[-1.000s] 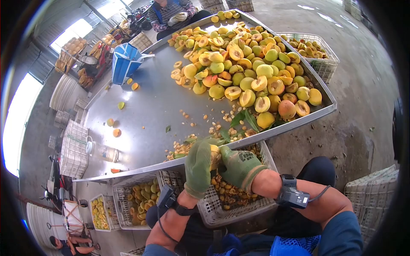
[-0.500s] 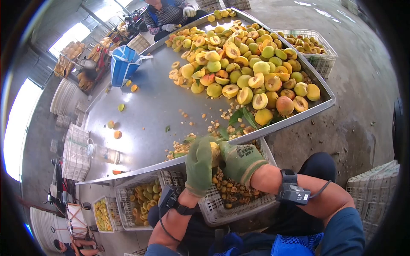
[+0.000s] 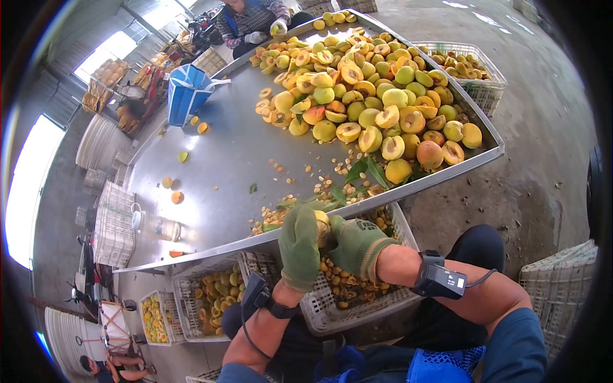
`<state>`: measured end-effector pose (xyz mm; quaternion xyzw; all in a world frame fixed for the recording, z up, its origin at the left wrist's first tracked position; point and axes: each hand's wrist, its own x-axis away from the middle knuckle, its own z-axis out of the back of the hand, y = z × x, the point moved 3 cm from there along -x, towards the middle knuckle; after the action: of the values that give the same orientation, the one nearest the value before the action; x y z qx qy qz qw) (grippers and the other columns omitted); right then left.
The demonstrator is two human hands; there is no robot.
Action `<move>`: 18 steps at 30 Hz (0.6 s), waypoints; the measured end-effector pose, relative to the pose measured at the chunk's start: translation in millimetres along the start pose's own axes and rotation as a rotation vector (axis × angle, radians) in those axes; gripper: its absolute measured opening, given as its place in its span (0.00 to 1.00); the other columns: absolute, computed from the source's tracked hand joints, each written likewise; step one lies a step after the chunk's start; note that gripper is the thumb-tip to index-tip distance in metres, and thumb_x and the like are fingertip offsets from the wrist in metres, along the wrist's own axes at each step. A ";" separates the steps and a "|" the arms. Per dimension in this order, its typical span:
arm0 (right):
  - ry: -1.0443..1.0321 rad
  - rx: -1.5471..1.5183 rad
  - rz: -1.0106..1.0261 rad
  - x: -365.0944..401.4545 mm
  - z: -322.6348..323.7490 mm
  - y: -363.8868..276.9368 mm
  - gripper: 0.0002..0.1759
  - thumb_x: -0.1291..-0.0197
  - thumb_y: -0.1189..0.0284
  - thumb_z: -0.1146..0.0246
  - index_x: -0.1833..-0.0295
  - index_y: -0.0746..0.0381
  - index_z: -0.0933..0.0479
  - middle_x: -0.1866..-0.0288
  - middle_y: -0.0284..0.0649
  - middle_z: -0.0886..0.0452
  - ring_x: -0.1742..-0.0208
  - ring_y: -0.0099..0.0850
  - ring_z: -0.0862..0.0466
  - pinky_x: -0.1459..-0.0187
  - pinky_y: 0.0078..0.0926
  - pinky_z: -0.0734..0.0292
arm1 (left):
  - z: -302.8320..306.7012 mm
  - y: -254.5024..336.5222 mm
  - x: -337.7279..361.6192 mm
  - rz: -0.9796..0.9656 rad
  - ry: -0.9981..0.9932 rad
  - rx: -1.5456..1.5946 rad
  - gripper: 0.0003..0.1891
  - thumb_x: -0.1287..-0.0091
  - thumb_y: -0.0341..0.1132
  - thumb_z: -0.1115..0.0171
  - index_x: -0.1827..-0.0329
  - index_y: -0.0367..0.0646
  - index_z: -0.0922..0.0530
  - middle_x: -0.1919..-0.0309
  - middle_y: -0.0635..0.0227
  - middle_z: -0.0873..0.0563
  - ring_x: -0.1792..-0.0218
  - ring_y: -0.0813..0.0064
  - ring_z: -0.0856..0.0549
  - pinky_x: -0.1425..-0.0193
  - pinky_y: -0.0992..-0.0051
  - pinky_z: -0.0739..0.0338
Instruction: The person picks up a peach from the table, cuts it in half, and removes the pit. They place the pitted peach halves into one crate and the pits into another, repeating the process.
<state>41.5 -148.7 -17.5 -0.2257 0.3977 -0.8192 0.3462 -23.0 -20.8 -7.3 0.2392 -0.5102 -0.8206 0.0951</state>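
Observation:
Both my hands wear green gloves and meet at the near edge of the metal table (image 3: 223, 153). My left hand (image 3: 299, 246) and my right hand (image 3: 356, 246) are closed together around one yellow peach (image 3: 322, 226), which shows only between the gloves. They hover over a white plastic crate (image 3: 357, 306) holding several pits and fruit pieces. A big heap of whole and halved peaches (image 3: 377, 96) covers the far right of the table. Loose pits (image 3: 306, 191) and green leaves (image 3: 367, 171) lie in front of the heap.
Another person in a plaid shirt (image 3: 252, 19) works at the table's far end beside a blue bag (image 3: 187, 92). Crates of peach halves (image 3: 211, 297) stand under the table at left, another crate (image 3: 469, 73) at far right. Stacked empty crates (image 3: 559, 287) sit right.
My hands stay clasped on the peach and have shifted slightly, with the left glove turning over it. The person at the far end has moved their hands to the fruit.

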 end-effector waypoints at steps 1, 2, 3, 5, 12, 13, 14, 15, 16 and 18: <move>0.000 -0.023 -0.010 0.1 -3.5 0.5 0.15 0.38 0.66 0.31 0.50 0.64 0.18 0.59 0.54 0.12 0.53 0.55 0.12 0.53 0.48 0.18 | -1.1 -0.1 1.2 -0.018 0.016 -0.010 0.21 0.14 0.45 0.52 0.43 0.34 0.18 0.50 0.62 0.14 0.50 0.71 0.16 0.42 0.67 0.20; 0.001 -0.047 -0.021 0.2 -6.9 1.5 0.15 0.38 0.66 0.31 0.51 0.63 0.17 0.59 0.54 0.12 0.53 0.55 0.12 0.53 0.47 0.17 | -2.3 -0.1 2.4 -0.036 0.032 -0.021 0.21 0.14 0.45 0.52 0.43 0.34 0.18 0.50 0.62 0.14 0.50 0.71 0.16 0.41 0.67 0.20; -0.002 -0.075 -0.027 -0.5 -11.3 3.2 0.15 0.38 0.66 0.31 0.51 0.63 0.17 0.59 0.54 0.12 0.54 0.54 0.12 0.53 0.46 0.17 | -3.3 0.4 3.1 -0.055 0.047 -0.032 0.21 0.14 0.45 0.53 0.43 0.35 0.18 0.49 0.62 0.14 0.50 0.72 0.16 0.41 0.67 0.21; -0.009 -0.134 -0.040 -1.6 -18.8 7.0 0.15 0.38 0.66 0.31 0.50 0.63 0.16 0.59 0.54 0.11 0.54 0.54 0.12 0.53 0.45 0.17 | -5.7 2.6 5.9 0.004 0.092 0.028 0.22 0.14 0.47 0.54 0.41 0.36 0.19 0.50 0.62 0.14 0.50 0.72 0.16 0.40 0.68 0.21; 0.040 -0.030 0.035 6.6 12.2 -1.3 0.18 0.38 0.64 0.30 0.48 0.64 0.18 0.56 0.54 0.12 0.53 0.53 0.12 0.53 0.45 0.17 | -4.5 -5.9 -2.5 -0.002 -0.028 0.110 0.23 0.13 0.49 0.56 0.40 0.38 0.21 0.51 0.62 0.14 0.53 0.73 0.15 0.46 0.72 0.18; 0.041 0.081 0.077 3.4 15.2 3.3 0.21 0.39 0.62 0.30 0.46 0.64 0.18 0.53 0.55 0.12 0.51 0.53 0.12 0.51 0.46 0.16 | -2.7 -7.0 -3.6 0.031 -0.077 0.129 0.23 0.13 0.49 0.57 0.41 0.37 0.21 0.51 0.62 0.14 0.54 0.73 0.14 0.47 0.72 0.17; 0.046 0.192 0.118 1.6 18.4 5.7 0.24 0.39 0.60 0.29 0.44 0.65 0.19 0.51 0.56 0.12 0.49 0.53 0.11 0.49 0.48 0.16 | -1.5 -5.7 -4.6 0.103 -0.115 0.163 0.24 0.13 0.49 0.57 0.41 0.37 0.21 0.52 0.62 0.14 0.55 0.73 0.14 0.49 0.72 0.17; 0.064 0.172 0.128 1.6 21.9 5.0 0.22 0.39 0.61 0.30 0.45 0.65 0.19 0.53 0.56 0.12 0.50 0.54 0.12 0.51 0.48 0.17 | 0.4 -1.6 -7.6 -0.039 -0.151 0.004 0.24 0.12 0.48 0.59 0.43 0.37 0.20 0.53 0.61 0.14 0.56 0.73 0.14 0.49 0.72 0.16; 0.080 0.149 0.140 2.3 23.5 2.5 0.21 0.38 0.62 0.30 0.46 0.64 0.19 0.55 0.56 0.12 0.52 0.55 0.12 0.52 0.48 0.17 | 2.4 2.5 -10.0 -0.186 -0.163 -0.150 0.24 0.12 0.48 0.60 0.44 0.37 0.20 0.54 0.61 0.13 0.56 0.72 0.13 0.50 0.72 0.16; 0.086 0.096 0.116 3.4 22.1 -1.0 0.18 0.38 0.64 0.31 0.47 0.63 0.20 0.58 0.56 0.13 0.54 0.56 0.13 0.54 0.49 0.17 | 0.0 3.7 -7.8 -0.129 -0.106 -0.039 0.23 0.12 0.47 0.60 0.45 0.37 0.20 0.55 0.61 0.13 0.56 0.72 0.13 0.48 0.71 0.16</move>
<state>53.1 -161.8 -3.5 -0.1502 0.3850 -0.8247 0.3862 -16.5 -19.4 -1.8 0.2257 -0.4822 -0.8463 0.0196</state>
